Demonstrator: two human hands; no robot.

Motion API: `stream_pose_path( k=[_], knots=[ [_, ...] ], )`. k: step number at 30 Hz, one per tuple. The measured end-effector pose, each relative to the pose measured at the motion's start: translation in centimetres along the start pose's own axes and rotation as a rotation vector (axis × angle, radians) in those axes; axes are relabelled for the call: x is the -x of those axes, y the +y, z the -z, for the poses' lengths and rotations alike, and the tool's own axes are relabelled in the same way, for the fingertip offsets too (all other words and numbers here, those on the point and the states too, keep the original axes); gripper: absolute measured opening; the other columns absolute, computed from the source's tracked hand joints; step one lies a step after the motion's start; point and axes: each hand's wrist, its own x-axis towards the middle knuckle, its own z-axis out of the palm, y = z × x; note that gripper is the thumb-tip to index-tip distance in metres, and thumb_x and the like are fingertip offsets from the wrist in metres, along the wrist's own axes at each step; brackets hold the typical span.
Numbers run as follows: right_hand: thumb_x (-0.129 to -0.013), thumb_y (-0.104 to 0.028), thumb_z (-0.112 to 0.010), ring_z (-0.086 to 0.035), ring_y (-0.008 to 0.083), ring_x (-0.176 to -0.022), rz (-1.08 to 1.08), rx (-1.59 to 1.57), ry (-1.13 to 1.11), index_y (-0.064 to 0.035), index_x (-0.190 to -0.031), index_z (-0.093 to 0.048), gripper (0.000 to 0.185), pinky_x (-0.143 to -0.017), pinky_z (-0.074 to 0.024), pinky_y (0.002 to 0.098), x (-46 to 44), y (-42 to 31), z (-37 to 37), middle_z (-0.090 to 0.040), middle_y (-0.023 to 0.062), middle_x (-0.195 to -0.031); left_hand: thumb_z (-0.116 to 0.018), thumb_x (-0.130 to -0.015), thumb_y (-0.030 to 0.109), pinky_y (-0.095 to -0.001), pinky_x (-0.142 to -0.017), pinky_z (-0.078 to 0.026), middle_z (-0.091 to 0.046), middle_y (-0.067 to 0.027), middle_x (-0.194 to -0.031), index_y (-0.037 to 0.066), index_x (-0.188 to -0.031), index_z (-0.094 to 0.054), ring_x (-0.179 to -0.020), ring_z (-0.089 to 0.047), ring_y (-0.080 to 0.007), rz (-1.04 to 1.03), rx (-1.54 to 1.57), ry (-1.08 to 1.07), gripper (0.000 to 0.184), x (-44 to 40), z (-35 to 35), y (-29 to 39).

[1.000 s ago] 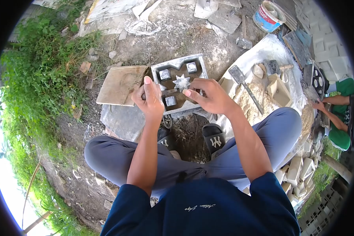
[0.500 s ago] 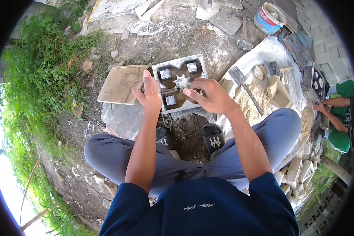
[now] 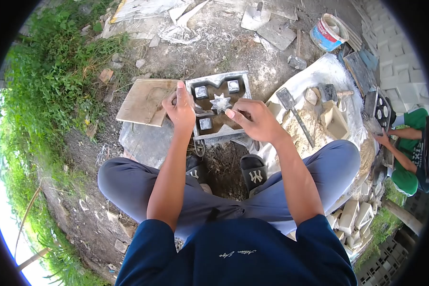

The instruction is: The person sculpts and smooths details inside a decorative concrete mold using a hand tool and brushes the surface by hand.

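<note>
A grey block mold (image 3: 217, 138) lies on the ground before my feet. Inside it are several square cores and a pale star-shaped core (image 3: 220, 103) at the centre. My left hand (image 3: 178, 108) is closed at the mold's left wall, thumb pointing up; its curled fingers hide what they hold. At the right wall, my right hand (image 3: 256, 119) is closed too, its thumb tip over the mold beside the star, and what lies in its fingers is hidden. A thin grey bar runs from near my left hand toward the star.
A wooden board (image 3: 143, 102) lies left of the mold. To the right, white sacking (image 3: 331, 66) carries sand, a long-handled tool (image 3: 298, 117) and a mallet (image 3: 330, 92). A paint bucket (image 3: 328, 35) stands beyond. Another person's hand (image 3: 382, 138) is at a dark mold (image 3: 380, 107).
My hands stay at both sides of the mold with almost no movement. The view has shifted slightly. The other person's hands have moved a little at the dark mold.
</note>
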Motion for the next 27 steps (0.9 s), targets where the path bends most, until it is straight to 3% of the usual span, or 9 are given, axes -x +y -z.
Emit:
stream_pose_path(
  k=[4, 10, 14, 16, 17, 18, 23, 26, 27],
  knots=[
    [-0.098, -0.041, -0.065, -0.064, 0.037, -0.074, -0.007, 0.028, -0.002, 0.0016, -0.083, -0.067, 0.045, -0.07, -0.0503, 0.0434, 0.0, 0.4, -0.2, -0.063, 0.0179, -0.08, -0.062, -0.104, 0.032, -0.0282, -0.043, -0.02, -0.035, 0.0043, -0.051, 0.011, -0.056, -0.035, -0.044, -0.03, -0.0059, -0.067, 0.034, -0.147, 0.059, 1.0, -0.7, 2.8],
    [-0.099, -0.043, -0.063, -0.064, 0.0367, -0.076, -0.019, 0.029, -0.009, 0.0019, -0.085, -0.069, 0.047, -0.071, -0.0504, 0.043, -0.3, 0.5, -0.2, -0.064, 0.018, -0.082, -0.064, -0.102, 0.028, -0.0295, -0.042, -0.017, -0.029, 0.005, -0.05, 0.014, -0.059, -0.033, -0.042, -0.024, -0.0076, 0.003, 0.074, 0.017, 0.055, -0.2, -0.3, 0.8],
    [-0.098, -0.04, -0.065, -0.063, 0.0379, -0.073, -0.033, 0.033, -0.011, 0.0011, -0.087, -0.069, 0.043, -0.069, -0.0496, 0.0446, -0.1, 0.0, -0.1, -0.064, 0.0178, -0.081, -0.063, -0.102, 0.03, -0.0296, -0.043, -0.018, -0.03, 0.0041, -0.05, 0.013, -0.057, -0.033, -0.042, -0.025, -0.0081, -0.049, 0.005, -0.153, 0.057, 0.9, 0.7, 0.6],
    [-0.1, -0.03, -0.065, -0.057, 0.0314, -0.071, -0.024, 0.011, -0.027, 0.0038, -0.087, -0.065, 0.036, -0.07, -0.0466, 0.0407, -0.7, 0.4, -0.3, -0.059, 0.0165, -0.078, -0.062, -0.103, 0.029, -0.0302, -0.046, -0.024, -0.031, 0.0029, -0.05, 0.012, -0.055, -0.035, -0.045, -0.029, -0.0099, 0.063, -0.115, -0.222, 0.057, 0.1, 1.1, 0.4],
    [-0.099, -0.033, -0.065, -0.06, 0.0347, -0.071, -0.012, 0.043, 0.008, 0.0023, -0.087, -0.067, 0.038, -0.069, -0.0479, 0.0424, -0.7, 0.8, -0.5, -0.062, 0.0174, -0.08, -0.058, -0.106, 0.031, -0.0296, -0.048, -0.027, -0.041, 0.0016, -0.053, 0.008, -0.054, -0.038, -0.049, -0.036, -0.0084, 0.06, -0.165, -0.283, 0.06, -0.2, 1.8, 0.5],
    [-0.098, -0.037, -0.065, -0.063, 0.038, -0.071, -0.008, 0.072, 0.038, 0.0008, -0.086, -0.069, 0.04, -0.067, -0.0492, 0.0442, -0.6, 0.6, -0.7, -0.064, 0.0183, -0.082, -0.058, -0.106, 0.031, -0.0296, -0.048, -0.027, -0.041, 0.0016, -0.053, 0.008, -0.054, -0.038, -0.049, -0.036, -0.0084, 0.064, -0.164, -0.281, 0.06, 0.0, 1.8, 0.8],
    [-0.096, -0.028, -0.069, -0.063, 0.0374, -0.072, -0.005, 0.096, 0.063, 0.0023, -0.087, -0.068, 0.032, -0.068, -0.0492, 0.0435, -1.2, -0.9, -0.9, -0.065, 0.0179, -0.081, -0.053, -0.107, 0.026, -0.0323, -0.057, -0.031, -0.034, 0.0009, -0.054, 0.011, -0.057, -0.035, -0.054, -0.033, -0.0144, -0.027, -0.002, -0.304, 0.055, 0.5, 2.4, 2.4],
    [-0.094, -0.016, -0.073, -0.062, 0.0298, -0.074, -0.027, 0.053, 0.139, 0.0021, -0.091, -0.067, 0.019, -0.071, -0.0493, 0.039, -1.8, -1.6, -1.1, -0.066, 0.0148, -0.085, -0.055, -0.107, 0.024, -0.0323, -0.053, -0.032, -0.033, 0.0007, -0.052, 0.009, -0.053, -0.038, -0.05, -0.036, -0.0148, -0.074, 0.218, -0.312, 0.058, 0.2, 1.4, 5.4],
    [-0.09, -0.013, -0.075, -0.065, 0.0295, -0.083, 0.087, 0.043, 0.156, 0.0002, -0.097, -0.068, 0.017, -0.077, -0.051, 0.0383, -2.2, -1.6, -1.2, -0.068, 0.0137, -0.092, -0.048, -0.109, 0.025, -0.0344, -0.057, -0.035, -0.034, -0.0008, -0.052, 0.01, -0.056, -0.037, -0.053, -0.038, -0.0172, -0.097, 0.245, -0.37, 0.056, -0.2, 1.5, 5.7]
  ],
)
